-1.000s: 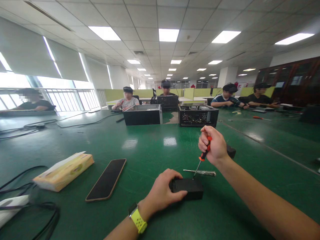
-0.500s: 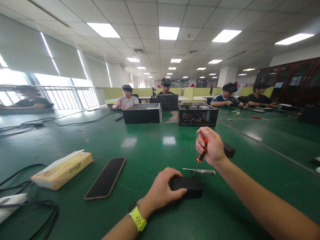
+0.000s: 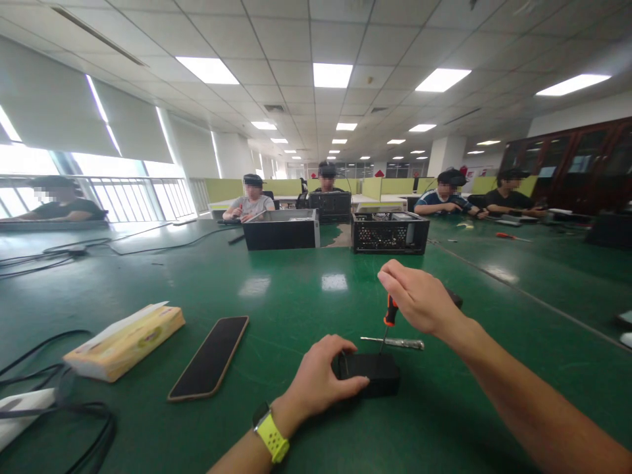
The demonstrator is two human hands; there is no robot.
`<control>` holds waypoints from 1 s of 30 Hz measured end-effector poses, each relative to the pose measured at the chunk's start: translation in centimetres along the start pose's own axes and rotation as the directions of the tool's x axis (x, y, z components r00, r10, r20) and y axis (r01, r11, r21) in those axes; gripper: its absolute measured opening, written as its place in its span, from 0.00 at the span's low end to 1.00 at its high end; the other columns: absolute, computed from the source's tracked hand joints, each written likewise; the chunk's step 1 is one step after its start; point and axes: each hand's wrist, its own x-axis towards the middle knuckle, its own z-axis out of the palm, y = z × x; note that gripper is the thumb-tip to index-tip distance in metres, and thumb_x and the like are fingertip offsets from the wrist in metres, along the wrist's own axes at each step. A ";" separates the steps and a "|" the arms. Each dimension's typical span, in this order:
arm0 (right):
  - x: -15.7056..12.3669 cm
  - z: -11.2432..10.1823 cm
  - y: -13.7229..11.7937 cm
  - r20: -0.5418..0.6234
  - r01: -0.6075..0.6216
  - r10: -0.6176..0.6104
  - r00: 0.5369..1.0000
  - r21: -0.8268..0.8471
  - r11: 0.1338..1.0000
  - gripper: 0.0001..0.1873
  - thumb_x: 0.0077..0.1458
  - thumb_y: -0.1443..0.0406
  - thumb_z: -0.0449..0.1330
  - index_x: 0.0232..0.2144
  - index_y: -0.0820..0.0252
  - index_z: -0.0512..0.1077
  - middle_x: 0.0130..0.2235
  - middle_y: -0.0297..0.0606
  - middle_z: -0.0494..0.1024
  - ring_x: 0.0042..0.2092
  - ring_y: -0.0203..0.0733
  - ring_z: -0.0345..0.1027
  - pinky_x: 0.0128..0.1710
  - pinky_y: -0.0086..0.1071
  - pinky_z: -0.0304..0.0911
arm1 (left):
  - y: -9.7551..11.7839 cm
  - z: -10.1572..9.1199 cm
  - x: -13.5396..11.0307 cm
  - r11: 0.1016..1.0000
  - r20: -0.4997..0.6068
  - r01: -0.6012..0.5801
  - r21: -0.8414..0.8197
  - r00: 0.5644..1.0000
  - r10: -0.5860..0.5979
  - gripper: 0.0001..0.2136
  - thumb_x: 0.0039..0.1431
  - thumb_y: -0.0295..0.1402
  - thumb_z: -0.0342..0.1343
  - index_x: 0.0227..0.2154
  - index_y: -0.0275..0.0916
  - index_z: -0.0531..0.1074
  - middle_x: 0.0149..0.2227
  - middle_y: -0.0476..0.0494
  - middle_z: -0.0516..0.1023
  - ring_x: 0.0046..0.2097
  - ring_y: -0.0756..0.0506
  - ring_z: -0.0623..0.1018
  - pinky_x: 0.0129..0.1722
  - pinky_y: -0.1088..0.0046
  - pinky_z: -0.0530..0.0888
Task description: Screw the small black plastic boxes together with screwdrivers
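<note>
My left hand (image 3: 328, 374) grips a small black box (image 3: 378, 375) by its left end, thumb along the near side and fingers on the far side, and holds it against the green table. Above the box, my right hand (image 3: 419, 294) is closed on the orange and black handle of a screwdriver (image 3: 390, 311). Its shaft slants down, and the tip meets the top of the box near the far edge. Just behind the box lies a second screwdriver with a clear handle (image 3: 402, 343). Another black block (image 3: 455, 299) shows partly behind my right wrist.
Left of my hands lie a phone (image 3: 210, 359) and a yellow tissue pack (image 3: 126, 339), with black cables (image 3: 93, 411) at the far left. Two open computer cases (image 3: 281, 229) (image 3: 390, 236) stand farther back. Several people sit around the table; an orange screwdriver (image 3: 508, 236) lies far right.
My right hand has turned over on the screwdriver handle, its back now facing up, and moved slightly left. My left hand and the box stay in place. The view has tilted slightly up.
</note>
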 end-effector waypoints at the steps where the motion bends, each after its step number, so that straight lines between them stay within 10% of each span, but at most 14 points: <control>1: -0.1 -0.2 0.1 0.016 -0.016 0.016 1.000 -0.011 1.000 0.15 0.65 0.55 0.47 0.32 0.55 0.66 0.27 0.32 0.71 0.29 0.39 0.62 0.29 0.33 0.50 | -0.1 0.0 0.0 1.000 -0.007 0.000 0.026 1.000 0.000 0.16 0.46 0.37 0.69 0.39 0.39 0.76 0.37 0.46 0.77 0.40 0.42 0.75 0.41 0.68 0.69; 9: 0.5 1.3 1.5 0.089 -0.053 0.009 0.996 0.505 0.861 0.19 0.48 0.51 0.67 0.32 0.58 0.68 0.26 0.29 0.69 0.27 0.35 0.62 0.26 0.29 0.58 | -0.1 0.0 0.2 0.996 -0.042 -0.045 0.072 0.998 0.048 0.15 0.45 0.38 0.70 0.35 0.39 0.75 0.34 0.47 0.76 0.38 0.43 0.74 0.38 0.70 0.69; 19: 0.0 -1.8 1.3 0.105 0.028 -0.044 0.993 0.152 0.988 0.20 0.58 0.50 0.57 0.34 0.57 0.80 0.22 0.32 0.74 0.23 0.34 0.60 0.23 0.30 0.50 | 0.0 -0.2 0.2 0.994 -0.020 -0.071 0.083 0.997 0.073 0.14 0.47 0.39 0.69 0.35 0.39 0.75 0.35 0.46 0.75 0.38 0.44 0.74 0.38 0.70 0.70; 30: -0.1 -1.8 1.0 0.045 0.083 -0.088 0.995 0.100 0.992 0.16 0.58 0.58 0.57 0.44 0.58 0.79 0.41 0.40 0.82 0.36 0.43 0.72 0.34 0.33 0.63 | 0.0 -0.2 0.1 0.993 -0.009 -0.073 0.090 0.997 0.074 0.15 0.47 0.39 0.69 0.35 0.38 0.75 0.35 0.46 0.75 0.38 0.43 0.74 0.38 0.70 0.70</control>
